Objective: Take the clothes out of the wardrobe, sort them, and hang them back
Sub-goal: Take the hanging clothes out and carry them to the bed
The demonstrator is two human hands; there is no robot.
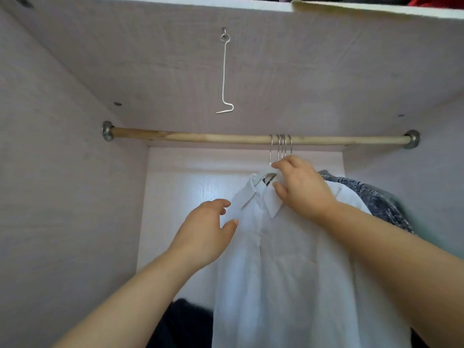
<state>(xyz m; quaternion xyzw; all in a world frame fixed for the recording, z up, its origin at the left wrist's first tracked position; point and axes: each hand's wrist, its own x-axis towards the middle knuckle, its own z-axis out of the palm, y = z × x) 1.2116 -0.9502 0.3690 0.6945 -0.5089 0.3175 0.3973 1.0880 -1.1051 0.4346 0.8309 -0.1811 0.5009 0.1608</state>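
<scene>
A white collared shirt (288, 247) hangs frontmost from a wooden rod (200, 137) inside the wardrobe. Several metal hanger hooks (281, 146) sit bunched on the rod right of centre. My right hand (303, 187) pinches the shirt's collar at the hanger neck, just under the hooks. Just left of the shirt's shoulder, my left hand (208, 229) hovers with fingers loosely curved and nothing in them. Behind the shirt hangs a blue-grey patterned garment (376, 199), mostly hidden.
A bent wire hook (224, 79) dangles from an eyelet in the wardrobe ceiling. The rod's left half is bare. Dark clothing (185, 320) lies at the wardrobe bottom. Above the top shelf edge, red and dark fabric (431, 0) shows.
</scene>
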